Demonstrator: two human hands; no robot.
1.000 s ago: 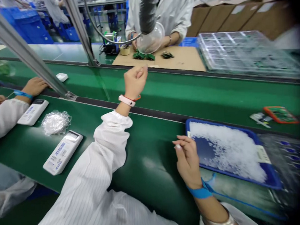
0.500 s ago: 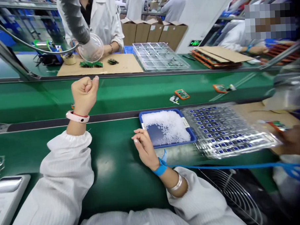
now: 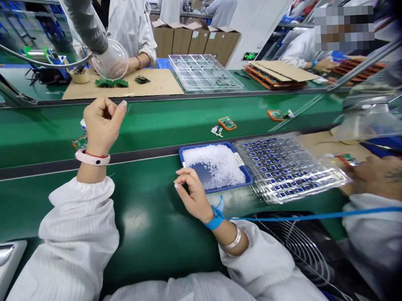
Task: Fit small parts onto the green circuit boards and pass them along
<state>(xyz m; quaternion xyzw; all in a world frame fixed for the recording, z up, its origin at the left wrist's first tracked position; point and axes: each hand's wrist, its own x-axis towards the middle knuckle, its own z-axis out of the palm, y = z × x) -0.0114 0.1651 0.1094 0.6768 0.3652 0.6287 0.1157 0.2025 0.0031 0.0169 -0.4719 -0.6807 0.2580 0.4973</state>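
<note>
Starting at the far left, a white handheld device [image 3: 6, 261] sits at the edge of the green conveyor bench [image 3: 57, 205], just clear of the person's striped white sleeve [image 3: 75, 244]. The left hand [image 3: 103, 128] is raised above the belt, its fingers curled nearly into a fist with the fingertips gathered; nothing shows in them. A pink wristband [image 3: 92, 158] circles that wrist, and a small green circuit board [image 3: 80, 143] lies on the farther belt just beside the hand.

The right hand [image 3: 194, 195] hangs low over the near belt, half curled, with thumb and forefinger drawn together; whether they pinch something tiny is too small to tell. It is just beside a blue tray [image 3: 209, 190] heaped with white granules [image 3: 215, 165], which appears placed there to keep the granules within easy finger reach. A blue wrist strap [image 3: 217, 218] with its long blue cord [image 3: 323, 215] suggests static protection for the electronics.

Right of the tray, almost touching it, lies a clear blister tray [image 3: 288, 169] of blue-marked parts, probably set there to share the same reach. Beyond it, a co-worker's hand [image 3: 378, 174] works near a small circuit board [image 3: 348, 160].
</note>
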